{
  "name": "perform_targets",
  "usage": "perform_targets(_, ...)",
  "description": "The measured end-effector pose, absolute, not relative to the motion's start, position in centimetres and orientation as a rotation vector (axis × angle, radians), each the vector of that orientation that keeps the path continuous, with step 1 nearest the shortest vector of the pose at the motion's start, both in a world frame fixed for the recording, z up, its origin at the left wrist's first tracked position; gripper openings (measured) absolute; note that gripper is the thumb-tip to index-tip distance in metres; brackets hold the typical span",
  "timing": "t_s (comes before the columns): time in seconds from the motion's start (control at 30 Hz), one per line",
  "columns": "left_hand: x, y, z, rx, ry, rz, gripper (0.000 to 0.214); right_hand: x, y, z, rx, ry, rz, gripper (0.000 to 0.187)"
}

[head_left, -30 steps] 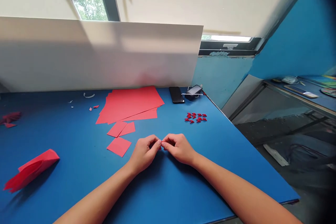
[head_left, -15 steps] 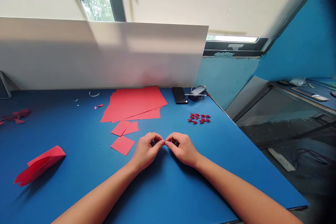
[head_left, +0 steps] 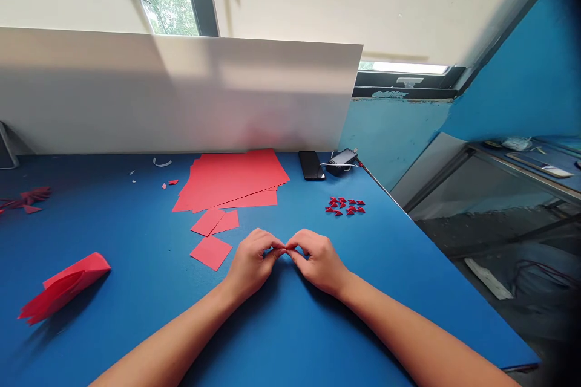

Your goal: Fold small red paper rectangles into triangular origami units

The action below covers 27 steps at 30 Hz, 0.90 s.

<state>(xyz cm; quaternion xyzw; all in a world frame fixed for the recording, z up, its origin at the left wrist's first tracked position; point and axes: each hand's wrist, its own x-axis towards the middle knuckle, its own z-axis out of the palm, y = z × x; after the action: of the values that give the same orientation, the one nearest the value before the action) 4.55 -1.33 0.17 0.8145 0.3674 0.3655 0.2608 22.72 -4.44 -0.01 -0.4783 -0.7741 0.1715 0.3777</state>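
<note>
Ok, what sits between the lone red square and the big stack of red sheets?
Two overlapping red paper pieces lie flat on the blue table between the lone red square and the stack of red sheets, seen in the head view.

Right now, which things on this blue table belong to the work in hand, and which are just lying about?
In hand: left hand and right hand, pinching together; red squares; folded triangles; red sheets.
Lying about: phones; white board; red bundle.

Craft room, paper-strewn blue table (head_left: 136, 320)
</note>
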Motion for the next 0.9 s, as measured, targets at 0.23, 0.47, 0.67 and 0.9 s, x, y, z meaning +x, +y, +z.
perform_targets(0.23,4.4,-1.4,-0.1,2.348,0.963,1.061,0.014,22.6,-4.9,0.2,-1.260,-2.009,0.400,0.010)
perform_targets(0.47,4.6,-1.8,0.0,2.381,0.980,1.020,0.012,22.5,-4.9,0.3,-1.356,-2.072,0.370,0.011)
perform_targets(0.67,4.7,-1.6,0.1,2.292,1.030,0.953,0.011,22.4,-4.7,0.2,-1.407,-2.089,0.364,0.010)
perform_targets(0.9,4.8,-1.5,0.2,2.168,1.074,0.994,0.011,22.8,-3.9,-0.1,-1.279,-2.090,0.415,0.009)
